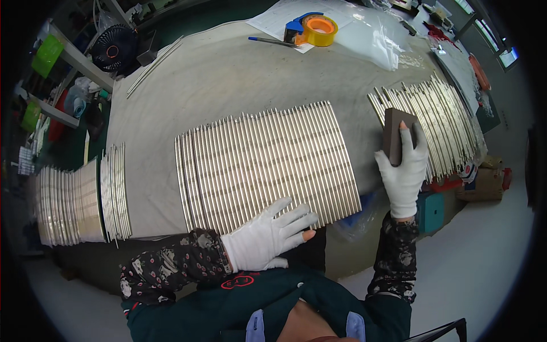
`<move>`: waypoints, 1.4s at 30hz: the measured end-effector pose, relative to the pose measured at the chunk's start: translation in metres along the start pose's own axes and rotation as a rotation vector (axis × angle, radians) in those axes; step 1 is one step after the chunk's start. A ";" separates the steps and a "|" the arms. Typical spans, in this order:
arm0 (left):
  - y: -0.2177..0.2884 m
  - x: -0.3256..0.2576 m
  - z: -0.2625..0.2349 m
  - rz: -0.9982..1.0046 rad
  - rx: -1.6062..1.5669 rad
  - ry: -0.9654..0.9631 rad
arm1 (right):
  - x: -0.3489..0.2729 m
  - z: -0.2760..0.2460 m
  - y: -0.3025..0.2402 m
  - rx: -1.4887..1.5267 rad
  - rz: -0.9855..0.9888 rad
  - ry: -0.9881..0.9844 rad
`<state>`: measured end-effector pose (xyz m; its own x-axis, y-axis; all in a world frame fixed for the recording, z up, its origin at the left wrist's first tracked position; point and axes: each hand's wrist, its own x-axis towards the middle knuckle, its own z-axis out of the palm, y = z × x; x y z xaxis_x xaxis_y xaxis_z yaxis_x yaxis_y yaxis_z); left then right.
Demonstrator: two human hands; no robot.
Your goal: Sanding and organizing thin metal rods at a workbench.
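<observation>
A row of thin, shiny metal rods lies side by side on the grey cloth of the table in front of me. My left hand, in a white glove with one bare fingertip, rests over their near ends with its fingers spread. At the right, my gloved right hand grips a dark brown rectangular block, possibly a sanding sponge. The block is at the left edge of a second bunch of metal rods; whether it touches them I cannot tell.
More rods lie at the left edge, beside a tight bundle. Two or three loose rods lie far left near a black fan. At the back are a tape dispenser, a pen and clear plastic.
</observation>
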<state>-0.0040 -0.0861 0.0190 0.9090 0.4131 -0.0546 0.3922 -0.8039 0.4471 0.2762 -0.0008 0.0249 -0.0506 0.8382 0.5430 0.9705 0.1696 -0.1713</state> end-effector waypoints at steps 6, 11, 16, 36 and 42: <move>0.007 -0.010 0.001 -0.027 0.137 -0.062 | 0.017 0.017 0.018 -0.254 -0.211 -0.186; 0.005 -0.005 -0.003 -0.049 0.053 -0.011 | -0.012 -0.009 -0.018 0.070 -0.352 -0.121; -0.004 0.011 -0.009 -0.091 0.069 0.028 | -0.056 -0.024 -0.062 0.247 -0.523 -0.621; -0.138 0.041 -0.047 -0.605 0.107 0.522 | -0.073 -0.023 -0.065 0.253 -0.434 -0.495; -0.149 0.062 -0.040 -0.627 0.175 0.470 | -0.083 -0.020 -0.066 0.296 -0.390 -0.435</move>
<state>-0.0117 0.0762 -0.0155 0.3731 0.9156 0.1498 0.8620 -0.4018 0.3089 0.2208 -0.0916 0.0078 -0.5370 0.8087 0.2399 0.7586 0.5874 -0.2820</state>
